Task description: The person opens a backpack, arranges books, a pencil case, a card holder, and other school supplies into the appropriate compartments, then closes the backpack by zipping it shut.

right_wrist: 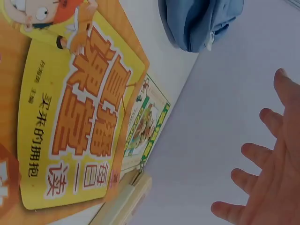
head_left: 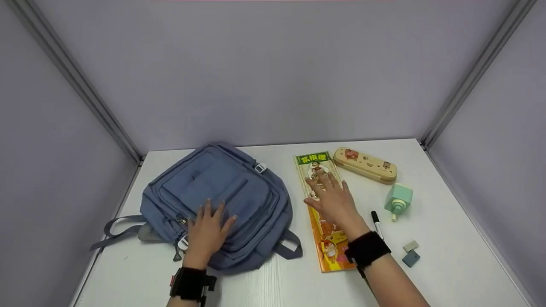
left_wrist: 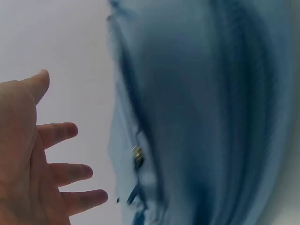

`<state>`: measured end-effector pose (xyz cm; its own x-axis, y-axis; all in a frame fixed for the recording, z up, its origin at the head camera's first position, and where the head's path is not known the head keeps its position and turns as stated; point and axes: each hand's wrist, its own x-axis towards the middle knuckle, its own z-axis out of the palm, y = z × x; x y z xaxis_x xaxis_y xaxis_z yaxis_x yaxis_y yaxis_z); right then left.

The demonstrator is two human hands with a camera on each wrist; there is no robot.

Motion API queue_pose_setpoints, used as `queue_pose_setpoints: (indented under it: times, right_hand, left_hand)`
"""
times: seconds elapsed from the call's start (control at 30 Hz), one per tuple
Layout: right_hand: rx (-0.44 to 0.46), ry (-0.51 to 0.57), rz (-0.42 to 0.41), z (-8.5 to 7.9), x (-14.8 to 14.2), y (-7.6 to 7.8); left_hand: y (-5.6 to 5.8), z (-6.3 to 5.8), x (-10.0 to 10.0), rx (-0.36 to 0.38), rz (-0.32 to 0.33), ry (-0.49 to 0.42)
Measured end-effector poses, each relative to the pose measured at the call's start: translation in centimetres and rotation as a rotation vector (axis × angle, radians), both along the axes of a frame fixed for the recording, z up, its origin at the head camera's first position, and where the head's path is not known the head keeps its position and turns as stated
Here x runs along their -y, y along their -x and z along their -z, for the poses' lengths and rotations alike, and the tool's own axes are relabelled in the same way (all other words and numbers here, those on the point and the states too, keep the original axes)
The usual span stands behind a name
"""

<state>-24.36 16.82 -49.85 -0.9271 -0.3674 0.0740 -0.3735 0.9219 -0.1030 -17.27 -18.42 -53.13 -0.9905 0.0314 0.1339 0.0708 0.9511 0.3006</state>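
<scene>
While the left hand [head_left: 207,234] was held over the lower left part of the blue backpack [head_left: 213,175], its fingers were spread and released, and a gap was shown between the fingertips and the fabric in the left wrist view. The right hand [head_left: 336,207] was held above the orange book [head_left: 330,265] and the cream book [head_left: 305,171]; its fingers were likewise spread, with nothing grasped. The backpack was laid front side up on the left half of the white tabletop [head_left: 123,273], with one strap [head_left: 117,241] trailed past the left edge. To its right, the cream book was partly covered by the orange book. A beige pencil case [head_left: 364,165], printed with small brown figures, was set at a slant just beside the cream book's far end. Farther right, the nozzle of a mint-green bottle [head_left: 400,197] was pointed toward the near side. A black-capped marker [head_left: 375,217] was partly hidden by the right wristband [head_left: 369,249], and two small blocks, one pale [head_left: 410,246] and one dark [head_left: 411,258], were placed close together nearby.
</scene>
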Motion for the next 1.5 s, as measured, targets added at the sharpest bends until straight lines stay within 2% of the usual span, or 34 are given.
queue_pose_setpoints:
  times: [0.1, 0.27, 0.47, 0.63, 0.83, 1.0, 1.17, 1.5]
  right_hand:
    - [-0.002, -0.059, -0.036, 0.9, 1.2, -0.7]
    - [0.002, -0.091, -0.122, 2.6, 3.5, -1.7]
    - [-0.034, -0.151, -0.213, 4.5, 5.6, -1.8]
    - [0.033, -0.131, -0.236, 5.2, 6.4, -1.7]
    - [0.093, -0.066, -0.226, 5.3, 6.6, -1.8]
    - [0.123, -0.037, -0.221, 5.3, 6.6, -2.2]
    - [0.097, -0.029, -0.222, 5.4, 6.4, -3.0]
    - [-0.008, -0.086, -0.214, 5.7, 6.0, -5.3]
  left_hand:
    - [-0.4, 1.0, -0.8, 0.011, 0.015, 0.003]
    - [-0.9, 2.2, -2.1, 0.016, 0.028, 0.026]
    - [-0.8, 3.7, -3.3, -0.038, 0.019, 0.078]
    - [-0.9, 4.7, -3.5, -0.077, 0.012, 0.069]
    - [-0.8, 4.7, -3.6, -0.064, 0.020, 0.047]
    - [-0.9, 4.5, -3.5, -0.021, 0.027, 0.025]
    - [-0.7, 4.3, -3.3, 0.014, 0.040, 0.022]
    - [-0.1, 3.9, -3.1, 0.028, 0.091, 0.042]
